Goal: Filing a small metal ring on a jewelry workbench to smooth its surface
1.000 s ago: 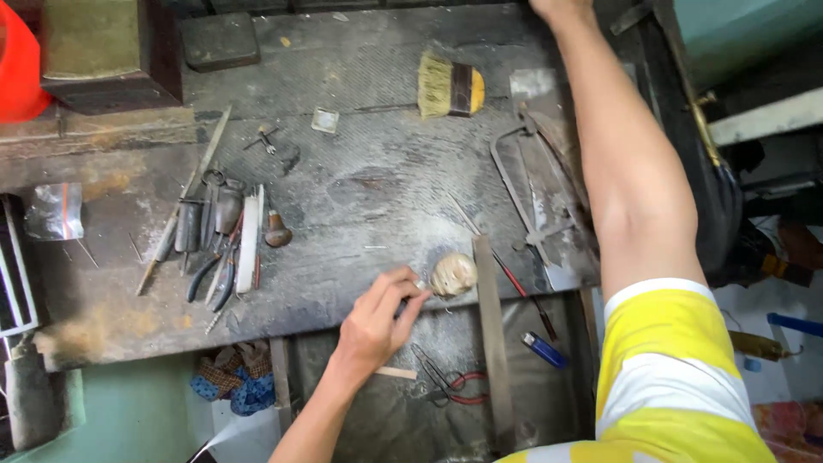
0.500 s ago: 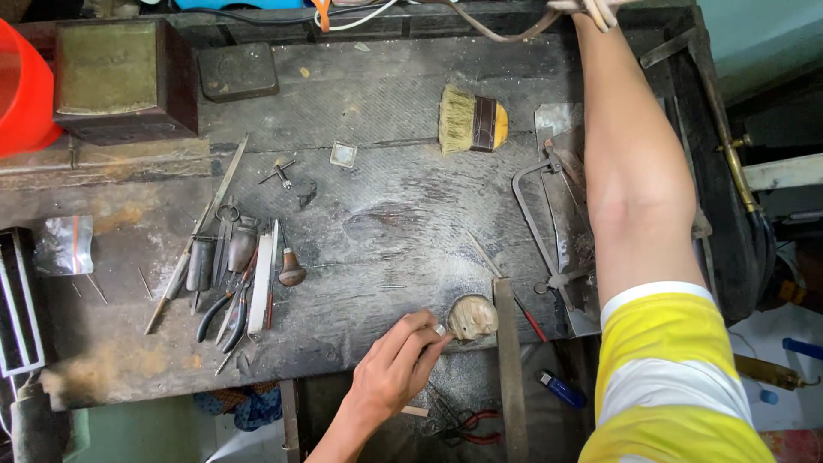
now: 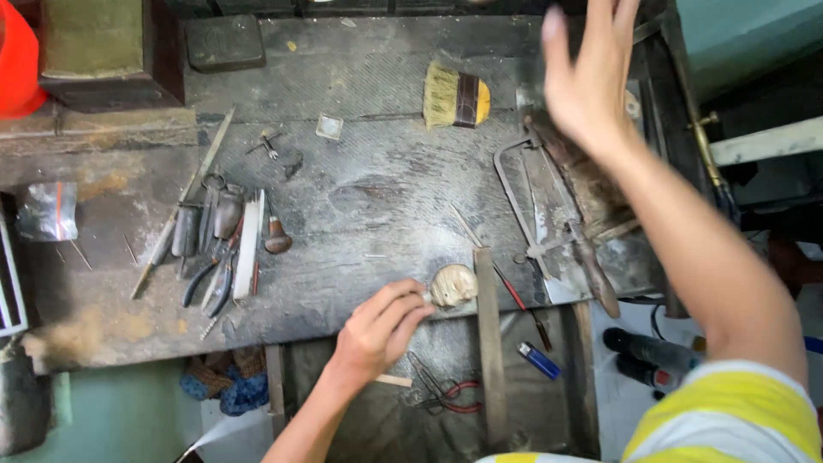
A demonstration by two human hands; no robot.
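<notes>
Head view, looking down on a worn, dark wooden desk [image 3: 360, 197] strewn with small tools.

Left hand [image 3: 381, 330]: positioned at the near edge of the desk, fingers curled together and narrow. The fingertips touch a small, pale, rounded piece [image 3: 453, 285] that rests at the desk edge. Whether the fingers actually pinch the piece or only press against its side cannot be told from here.

Right hand [image 3: 591, 73]: raised above the far right part of the desk, blurred, fingers spread wide, palm open. It holds nothing. The forearm runs down to a yellow and white striped sleeve [image 3: 729, 411] at the lower right corner.

Items just beside the pale piece: a long flat metal file [image 3: 489, 343] lies directly to its right, extending past the desk edge toward the viewer. A thin red-handled tool [image 3: 519, 300] lies diagonally next to the file.

Items under the right hand: a frame saw [image 3: 540, 206] with a wooden handle lies on the right side of the desk.

Far side: a short bristle brush [image 3: 454, 94] with a yellow and dark handle lies near the top centre. A dark wooden box [image 3: 94, 51] stands at the top left.

Left side: a cluster of pliers, files and gravers [image 3: 223, 240] lies grouped together, well apart from both hands.

Below the desk edge: a blue lighter [image 3: 538, 360] and red-handled pliers [image 3: 446, 394] lie on a lower shelf.
</notes>
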